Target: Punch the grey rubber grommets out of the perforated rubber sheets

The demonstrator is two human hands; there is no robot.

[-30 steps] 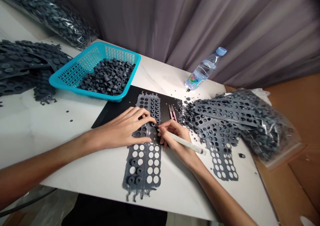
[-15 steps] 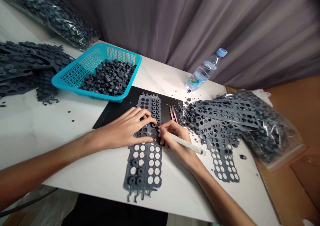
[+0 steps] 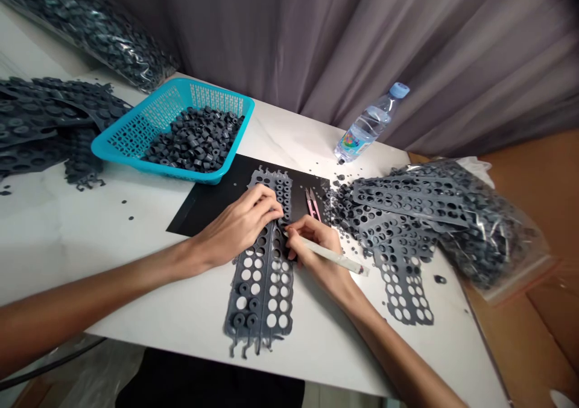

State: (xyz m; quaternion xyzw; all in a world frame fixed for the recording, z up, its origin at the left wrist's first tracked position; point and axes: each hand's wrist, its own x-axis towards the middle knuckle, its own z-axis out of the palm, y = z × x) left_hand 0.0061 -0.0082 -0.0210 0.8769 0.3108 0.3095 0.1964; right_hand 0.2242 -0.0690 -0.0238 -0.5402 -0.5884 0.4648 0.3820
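A dark grey sheet (image 3: pixel 263 278) with rows of round holes lies lengthwise in front of me, its far part over a black mat (image 3: pixel 205 197). Small thick rings remain in its upper right rows, and several sit near its lower left end. My left hand (image 3: pixel 246 221) rests across the sheet, fingers curled and pinched together at the ring rows; whatever is between the fingertips is hidden. In my right hand (image 3: pixel 319 245) is a slim, whitish pen-like tool (image 3: pixel 337 256), gripped like a pen, its tip at the sheet close to the left fingertips.
A blue basket (image 3: pixel 102 146) of loose rings stands back left, beside piled sheets (image 3: pixel 40 122) and a filled bag (image 3: pixel 99 31). Pink-handled snips (image 3: pixel 312 204) lie right of the sheet. Farther right are a water bottle (image 3: pixel 371 125), punched sheets (image 3: pixel 402 215) and a plastic bag (image 3: pixel 493 245).
My left thumb and fingers have drawn together, uncovering more holes in the middle of the sheet. My right hand keeps the tool in nearly the same place.
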